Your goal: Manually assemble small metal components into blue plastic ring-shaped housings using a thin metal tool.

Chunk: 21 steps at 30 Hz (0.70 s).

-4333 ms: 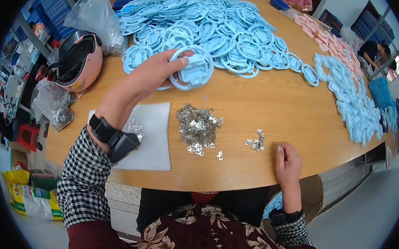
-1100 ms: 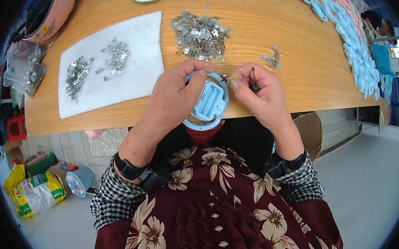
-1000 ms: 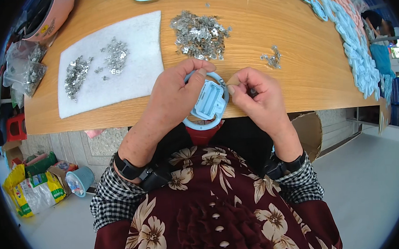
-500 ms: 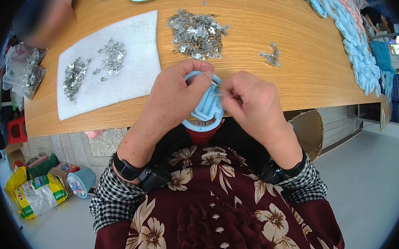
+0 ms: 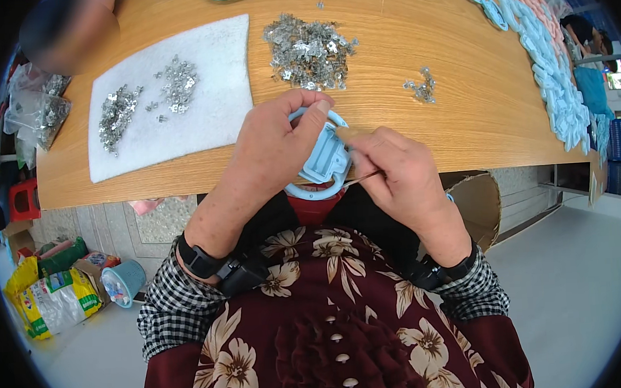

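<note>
Left hand [image 5: 270, 143] pinching the light-blue ring frame [image 5: 325, 157] near its twelve o'clock, right hand [image 5: 400, 178] closed on a thin rod [image 5: 368, 177] at three o'clock; this piece seems unfinished, with metal clips [image 5: 310, 50] loose on the counter [image 5: 476, 105] toward twelve.

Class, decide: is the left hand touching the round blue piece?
Touching: the head view shows the left hand gripping the round blue piece, its thumb lying across the upper rim.

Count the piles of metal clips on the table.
4: a left pile and a right pile on the white mat, a big pile beyond the left hand, and a small pile farther right. The mat's loose clips aren't counted; more may be hidden.
</note>
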Tool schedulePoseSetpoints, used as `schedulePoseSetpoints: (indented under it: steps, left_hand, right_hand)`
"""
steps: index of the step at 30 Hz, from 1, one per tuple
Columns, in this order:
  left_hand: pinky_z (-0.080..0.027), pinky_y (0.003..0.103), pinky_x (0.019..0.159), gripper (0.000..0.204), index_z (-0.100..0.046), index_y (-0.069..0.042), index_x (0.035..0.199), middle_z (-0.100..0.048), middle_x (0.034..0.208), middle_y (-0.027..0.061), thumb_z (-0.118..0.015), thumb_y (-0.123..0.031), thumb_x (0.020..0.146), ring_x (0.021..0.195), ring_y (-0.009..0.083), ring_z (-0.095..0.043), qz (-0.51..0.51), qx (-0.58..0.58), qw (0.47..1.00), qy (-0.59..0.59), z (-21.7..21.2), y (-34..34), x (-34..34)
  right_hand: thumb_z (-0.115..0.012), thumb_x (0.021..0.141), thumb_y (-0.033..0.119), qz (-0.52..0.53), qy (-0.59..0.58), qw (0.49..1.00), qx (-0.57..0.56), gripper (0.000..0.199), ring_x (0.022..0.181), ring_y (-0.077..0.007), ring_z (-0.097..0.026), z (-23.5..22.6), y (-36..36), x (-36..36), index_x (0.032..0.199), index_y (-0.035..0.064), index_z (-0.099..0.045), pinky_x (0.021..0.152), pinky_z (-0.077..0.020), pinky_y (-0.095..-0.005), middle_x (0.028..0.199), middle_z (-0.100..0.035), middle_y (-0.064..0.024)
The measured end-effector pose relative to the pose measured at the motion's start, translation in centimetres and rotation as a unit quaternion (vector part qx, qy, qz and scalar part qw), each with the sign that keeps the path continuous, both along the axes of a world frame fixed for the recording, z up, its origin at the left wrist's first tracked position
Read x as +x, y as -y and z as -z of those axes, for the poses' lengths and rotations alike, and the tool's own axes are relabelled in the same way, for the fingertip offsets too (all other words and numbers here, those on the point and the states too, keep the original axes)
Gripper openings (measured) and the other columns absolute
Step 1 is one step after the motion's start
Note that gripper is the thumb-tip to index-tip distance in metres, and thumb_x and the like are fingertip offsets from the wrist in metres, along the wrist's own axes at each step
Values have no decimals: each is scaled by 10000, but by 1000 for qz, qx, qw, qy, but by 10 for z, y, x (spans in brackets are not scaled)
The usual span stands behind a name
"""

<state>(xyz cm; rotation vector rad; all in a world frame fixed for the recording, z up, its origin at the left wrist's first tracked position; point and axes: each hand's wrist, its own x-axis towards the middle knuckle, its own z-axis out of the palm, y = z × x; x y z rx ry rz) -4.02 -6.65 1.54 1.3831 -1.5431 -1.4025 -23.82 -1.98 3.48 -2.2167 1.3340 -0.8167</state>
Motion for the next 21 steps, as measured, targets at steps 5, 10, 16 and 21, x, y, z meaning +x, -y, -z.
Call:
schedulePoseSetpoints:
  steps: [5, 10, 16, 21]
  left_hand:
    - [-490, 222, 713, 258, -673, -1, 1115, -677, 888, 12, -536, -198, 1021, 802, 55, -598, -1, -3, 1000, -6, 2, 1, 2]
    - [-496, 226, 723, 264, -669, -1, 1117, -680, 904, 16, -509, -192, 1029, 817, 59, -606, 5, -6, 999, -38, 9, 1, 2]
    - [-506, 239, 751, 264, -671, -1, 1115, -692, 929, 30, -509, -189, 1026, 849, 67, -618, 13, -7, 1000, -2, 3, 1, 2]
    - [-510, 253, 763, 257, -679, -7, 1113, -697, 933, 35, -516, -183, 1019, 849, 80, -620, 9, -14, 1000, 10, 4, 3, 1]
  right_hand:
    - [-703, 750, 22, -21, -68, 997, -13, 449, 683, -290, -625, 0, -3, -1, 1191, 93, -652, 609, -510, -380, 815, -627, -66]
    - [-689, 807, 30, 48, 18, 998, 42, 319, 695, -293, -632, 0, -1, -3, 1122, 66, -662, 614, -512, -353, 820, -653, -80]
    - [-678, 825, 52, 53, 61, 996, 42, 156, 699, -312, -624, 1, 10, 7, 979, 54, -656, 617, -497, -375, 776, -628, -116]
    - [-690, 807, 82, 29, -3, 998, 57, 124, 677, -327, -604, -4, 19, 10, 860, 49, -583, 597, -476, -400, 746, -600, -121]
